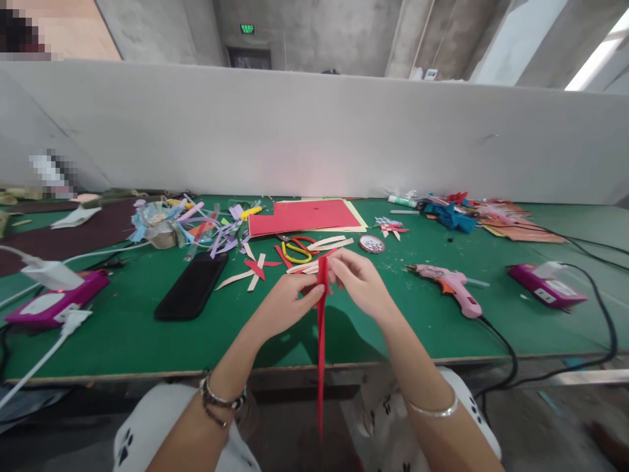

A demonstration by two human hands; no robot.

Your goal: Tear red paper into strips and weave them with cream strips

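A long red paper strip [321,341] hangs down past the table's front edge, its upper end between my two hands. My left hand [295,298] pinches the strip with the thumb in front. At the strip's top, my right hand [358,278] has its fingers closed on the red paper. Just beyond the hands lie yellow-and-red-handled scissors [296,254] and pale paper strips [330,243]. Crossed red and cream strips [255,271] rest to the left of them. Red paper sheets [314,216] lie farther back, over pale yellow ones.
A pink glue gun [455,286] lies on the right with its cord trailing off the edge. Purple power strips [545,288] sit at both sides. A black phone [192,286] is at left, near piled paper scraps [223,236]. A grey partition [314,131] closes the back.
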